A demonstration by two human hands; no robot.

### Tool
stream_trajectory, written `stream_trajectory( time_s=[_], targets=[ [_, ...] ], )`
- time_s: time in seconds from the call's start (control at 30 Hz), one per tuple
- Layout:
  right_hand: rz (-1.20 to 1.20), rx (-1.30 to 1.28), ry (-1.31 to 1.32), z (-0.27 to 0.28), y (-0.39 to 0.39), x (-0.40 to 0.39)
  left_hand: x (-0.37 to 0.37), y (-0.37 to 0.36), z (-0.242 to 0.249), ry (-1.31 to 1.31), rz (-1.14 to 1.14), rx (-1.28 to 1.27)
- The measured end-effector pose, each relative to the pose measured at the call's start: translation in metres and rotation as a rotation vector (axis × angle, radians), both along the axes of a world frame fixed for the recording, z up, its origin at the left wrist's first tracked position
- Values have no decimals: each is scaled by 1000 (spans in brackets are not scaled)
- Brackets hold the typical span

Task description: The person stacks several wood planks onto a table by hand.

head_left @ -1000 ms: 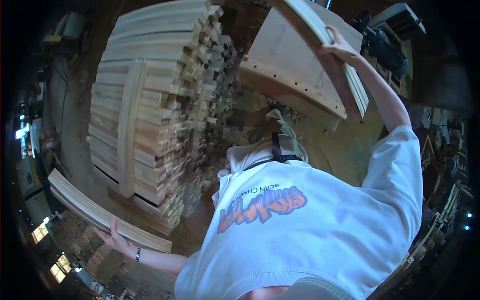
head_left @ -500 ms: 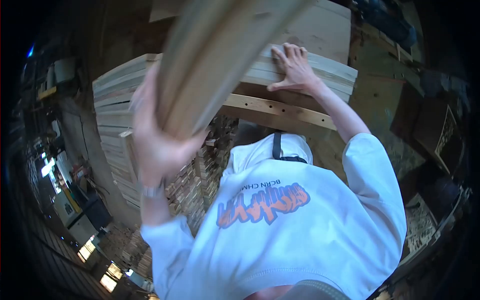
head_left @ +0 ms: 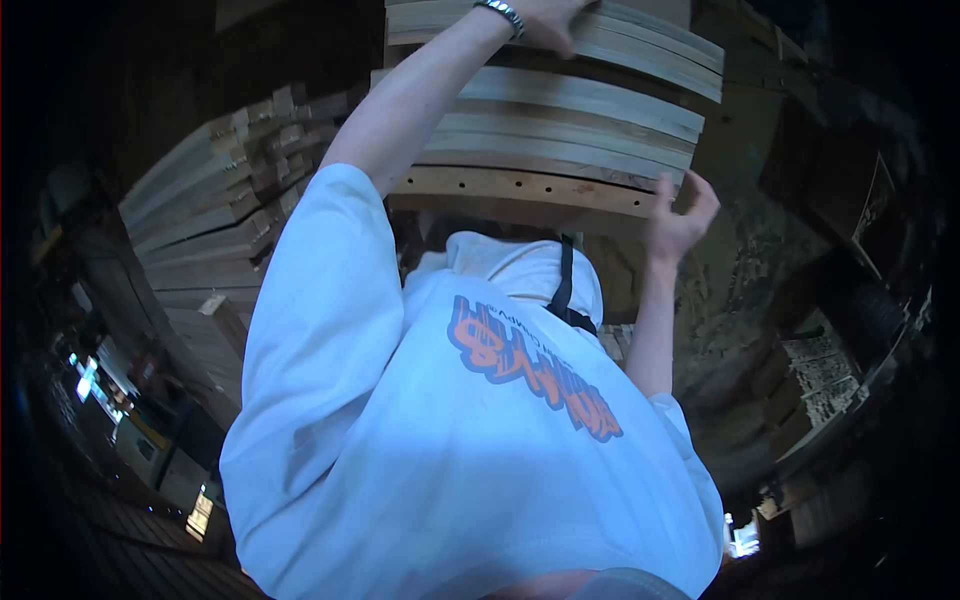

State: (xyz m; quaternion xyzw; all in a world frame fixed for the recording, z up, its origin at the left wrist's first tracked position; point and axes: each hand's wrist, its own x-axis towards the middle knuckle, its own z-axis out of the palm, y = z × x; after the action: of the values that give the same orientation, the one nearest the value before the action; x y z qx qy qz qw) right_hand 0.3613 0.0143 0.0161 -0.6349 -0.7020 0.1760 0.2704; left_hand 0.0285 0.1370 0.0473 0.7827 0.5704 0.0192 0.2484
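Observation:
My left hand [head_left: 548,22], with a metal-band watch [head_left: 503,15] at the wrist, reaches to the top edge of the view. It lies over the upper wooden boards [head_left: 640,62], its thumb spread from the fingers; the fingertips are partly cut off. Below a dark gap lies a lower stack of pale boards [head_left: 560,135]. My right hand [head_left: 683,218] is just off the right end of this stack, with thumb and fingers apart and nothing between them. A wooden beam with a row of holes [head_left: 545,187] runs beneath the boards.
More stacked boards [head_left: 200,190] with uneven ends stand to the left. On the right, wood scraps [head_left: 820,370] lie in a pile beside a dark box-like shape [head_left: 830,190]. My white shirt [head_left: 480,450] fills the lower middle.
The boards that were raised in my left hand are out of it, and boards now lie at the top of the stack. My left hand moved up and right; my right hand came off the boards.

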Motion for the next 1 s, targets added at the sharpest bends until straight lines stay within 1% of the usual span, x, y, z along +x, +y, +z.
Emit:
stream_trajectory(
  time_s=[0.03,0.1,0.13,0.2,0.23,0.27,0.3,0.33,0.37,0.4,0.43,0.6,0.67,0.77,0.8,0.83,0.87,0.9,0.93,0.97,1.0],
  targets=[
    [-130,17,-81,-20,11,16,-6,-6,0,-14,18,-22],
    [-195,-397,196,-50,22,44,-15,-23,1,-297,254,-144],
    [-194,-421,187,-45,21,52,-29,-43,13,-418,372,-112],
    [-104,-790,416,-41,30,56,-54,-108,42,-489,708,39],
    [-96,-792,489,-43,32,58,-84,-151,-13,-257,968,54],
    [-87,-843,560,-44,35,62,-85,-188,-19,-234,1026,590],
    [-75,-894,629,-43,40,66,-96,-230,-38,-163,1140,457],
    [-127,-1010,690,-41,47,70,-97,-259,-44,-176,1282,137],
    [-114,-1017,682,-41,51,75,-97,-283,-61,-174,1297,137],
    [-84,-1064,737,-44,53,81,-95,-306,-80,-717,1448,-35],
    [-52,-1106,792,-49,56,88,-95,-317,-91,-1283,1525,-210],
    [-26,-1088,795,-57,56,101,-93,-325,-105,-1270,1476,-188],
    [40,-1116,870,-67,61,107,-94,-321,-101,-1257,1451,-173],
    [33,-1112,923,-72,60,111,-96,-316,-94,-1206,1449,-192],
    [30,-1106,930,-73,61,111,-100,-313,-94,-1262,1417,-220],
    [75,-1126,950,-73,65,109,-105,-309,-94,-1318,1384,-247],
    [123,-1144,970,-74,70,107,-110,-303,-95,-1317,1373,-243],
    [124,-1133,977,-76,76,104,-116,-295,-95,-1371,1350,-246],
    [79,-1080,941,-68,82,93,-120,-289,-94,-1426,1327,-254],
    [29,-1028,903,-65,86,90,-122,-284,-89,-1428,1314,-261],
    [38,-1064,741,-67,93,93,-123,-278,-83,-1228,1309,-299]
  ],
)
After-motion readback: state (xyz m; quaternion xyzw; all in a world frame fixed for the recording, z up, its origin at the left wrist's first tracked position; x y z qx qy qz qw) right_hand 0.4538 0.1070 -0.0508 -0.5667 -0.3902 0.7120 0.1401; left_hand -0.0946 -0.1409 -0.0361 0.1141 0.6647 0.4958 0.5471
